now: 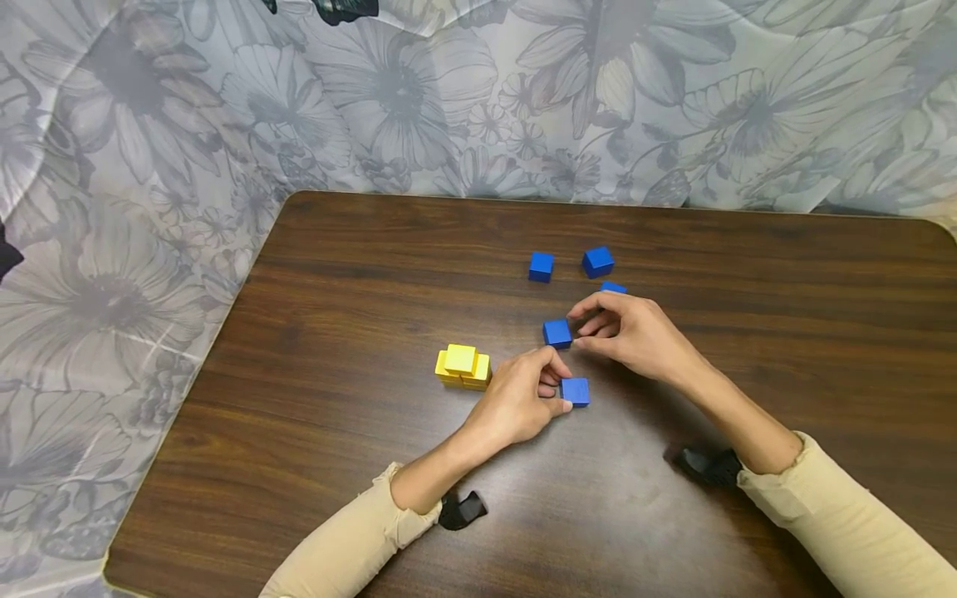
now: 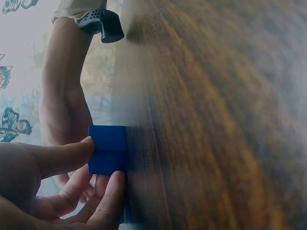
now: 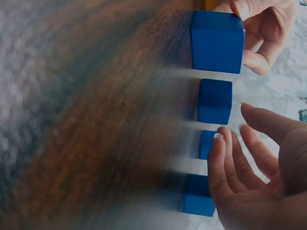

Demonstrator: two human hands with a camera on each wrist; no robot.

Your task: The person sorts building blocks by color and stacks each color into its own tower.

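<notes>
My left hand (image 1: 517, 397) pinches a blue block (image 1: 575, 392) by its sides, thumb nearest me and a finger on the far side. The left wrist view shows that blue block (image 2: 107, 149) resting on the tabletop, thumb and fingertips against it. Just beyond it lies a second blue block (image 1: 557, 333). To the right of that one hovers my right hand (image 1: 635, 336), fingers loosely bent and apart, holding nothing. In the right wrist view a gap separates the right thumb from the fingers, beside the second blue block (image 3: 215, 101).
Left of my left hand stands a small pile of yellow blocks (image 1: 461, 360), one on top. Farther back lie two blue blocks (image 1: 541, 267), (image 1: 598, 262); another blue block (image 1: 614, 287) is partly hidden behind my right hand. A floral cloth (image 1: 396, 91) hangs behind the brown table (image 1: 359, 274).
</notes>
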